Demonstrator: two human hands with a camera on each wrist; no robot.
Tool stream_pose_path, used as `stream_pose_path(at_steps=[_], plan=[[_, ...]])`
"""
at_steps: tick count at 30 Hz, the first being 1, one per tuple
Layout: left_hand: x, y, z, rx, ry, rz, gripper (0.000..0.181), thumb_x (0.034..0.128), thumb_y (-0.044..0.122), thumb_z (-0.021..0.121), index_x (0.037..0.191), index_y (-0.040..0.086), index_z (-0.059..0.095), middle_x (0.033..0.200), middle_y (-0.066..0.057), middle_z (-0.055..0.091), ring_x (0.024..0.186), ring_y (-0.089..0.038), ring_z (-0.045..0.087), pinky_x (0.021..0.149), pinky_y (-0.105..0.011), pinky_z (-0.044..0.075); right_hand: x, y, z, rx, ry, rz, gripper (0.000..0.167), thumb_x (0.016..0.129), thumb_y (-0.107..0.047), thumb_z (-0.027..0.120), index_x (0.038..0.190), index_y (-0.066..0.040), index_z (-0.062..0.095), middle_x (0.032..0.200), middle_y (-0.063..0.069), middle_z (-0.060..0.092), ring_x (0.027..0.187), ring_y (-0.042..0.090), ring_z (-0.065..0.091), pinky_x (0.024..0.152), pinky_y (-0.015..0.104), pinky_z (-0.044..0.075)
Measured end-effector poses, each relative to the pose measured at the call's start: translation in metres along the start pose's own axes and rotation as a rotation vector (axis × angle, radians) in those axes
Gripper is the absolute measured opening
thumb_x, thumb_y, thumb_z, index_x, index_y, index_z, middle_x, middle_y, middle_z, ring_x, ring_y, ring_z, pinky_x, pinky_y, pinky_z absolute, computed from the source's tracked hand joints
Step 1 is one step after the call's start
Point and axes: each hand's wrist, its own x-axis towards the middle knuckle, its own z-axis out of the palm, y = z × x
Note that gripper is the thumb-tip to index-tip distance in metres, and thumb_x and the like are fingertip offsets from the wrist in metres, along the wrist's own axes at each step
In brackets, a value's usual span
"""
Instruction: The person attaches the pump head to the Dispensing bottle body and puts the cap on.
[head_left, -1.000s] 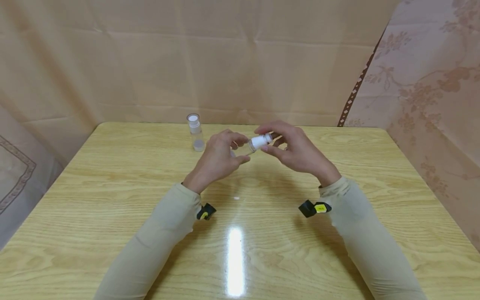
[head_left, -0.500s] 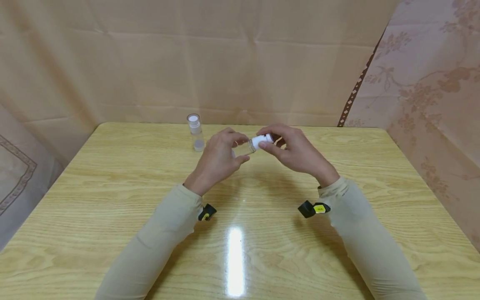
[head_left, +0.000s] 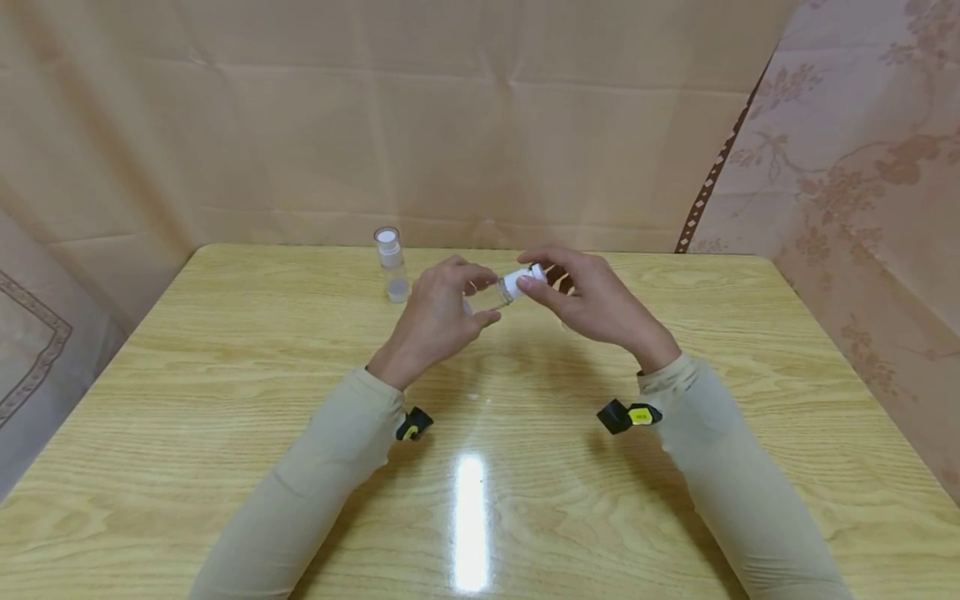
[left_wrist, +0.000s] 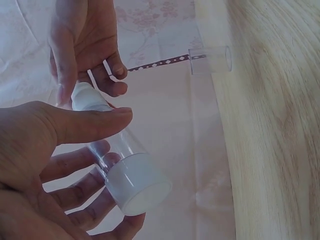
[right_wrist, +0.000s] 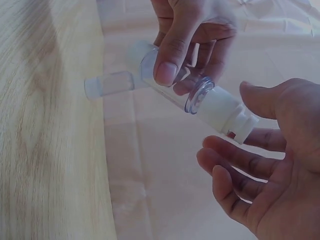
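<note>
A clear bottle (left_wrist: pixel 122 145) with a white base and white pump top (head_left: pixel 514 284) is held tilted above the table. My left hand (head_left: pixel 438 317) grips its clear body between thumb and fingers, as the left wrist view also shows. Around the pump top (right_wrist: pixel 220 110), my right hand (head_left: pixel 600 304) has its thumb and fingers spread and loosely bent; in the right wrist view a small gap shows between thumb and pump top. Whether another finger touches it, I cannot tell.
A second bottle (head_left: pixel 393 271) with a white top and clear cover stands upright at the back left of the wooden table (head_left: pixel 300 333). Beyond my right hand, the left wrist view shows a clear cylindrical cap (left_wrist: pixel 215 60). A curtain (head_left: pixel 450 125) hangs behind the table.
My right thumb and fingers have shifted around the pump top, and the index finger has lifted away from it. My left hand and its bottle have hardly moved.
</note>
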Motion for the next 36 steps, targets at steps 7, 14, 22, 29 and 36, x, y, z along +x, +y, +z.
stream_pose_path(at_steps=[7, 14, 22, 29, 36], plan=[[0.0008, -0.0014, -0.0002, -0.026, -0.026, -0.025, 0.037, 0.0829, 0.013, 0.086, 0.116, 0.003, 0.073, 0.11, -0.011, 0.068, 0.095, -0.026, 0.064, 0.082, -0.039, 0.054, -0.0005, 0.0026, -0.0014, 0.017, 0.011, -0.077, 0.046, 0.098, -0.014, 0.069, 0.14, -0.007, 0.055, 0.127, 0.011, 0.063, 0.102, 0.025, 0.064, 0.088, 0.043, 0.052], [0.0016, -0.0023, 0.0006, -0.067, -0.093, -0.068, 0.038, 0.0863, 0.013, 0.083, 0.12, 0.003, 0.071, 0.11, -0.01, 0.066, 0.099, -0.026, 0.062, 0.085, -0.039, 0.053, -0.0005, 0.0032, -0.0004, 0.016, 0.024, -0.142, 0.038, 0.094, -0.004, 0.072, 0.13, -0.006, 0.061, 0.125, 0.008, 0.062, 0.101, 0.024, 0.064, 0.085, 0.042, 0.053], [0.0015, -0.0015, 0.0011, -0.065, -0.111, -0.076, 0.038, 0.0873, 0.013, 0.082, 0.122, 0.003, 0.071, 0.111, -0.01, 0.066, 0.1, -0.026, 0.061, 0.084, -0.038, 0.053, -0.0008, 0.002, 0.001, -0.003, 0.023, -0.14, 0.028, 0.095, -0.001, 0.07, 0.122, -0.005, 0.065, 0.117, 0.008, 0.064, 0.097, 0.023, 0.061, 0.081, 0.041, 0.052], [0.0003, 0.0017, -0.0001, -0.022, -0.073, -0.049, 0.037, 0.0857, 0.013, 0.083, 0.119, 0.003, 0.072, 0.112, -0.011, 0.066, 0.099, -0.027, 0.062, 0.084, -0.039, 0.054, -0.0003, 0.0022, 0.0011, -0.006, 0.018, -0.117, 0.024, 0.097, -0.008, 0.069, 0.121, -0.006, 0.066, 0.107, 0.007, 0.066, 0.092, 0.022, 0.059, 0.078, 0.043, 0.05], [-0.0008, 0.0022, 0.0008, 0.022, -0.025, -0.016, 0.037, 0.0838, 0.012, 0.085, 0.117, 0.003, 0.073, 0.111, -0.013, 0.067, 0.098, -0.03, 0.065, 0.081, -0.04, 0.054, 0.0007, 0.0025, 0.0019, -0.03, 0.017, -0.078, 0.017, 0.101, -0.019, 0.065, 0.114, -0.008, 0.067, 0.091, 0.004, 0.064, 0.081, 0.02, 0.055, 0.071, 0.037, 0.047]])
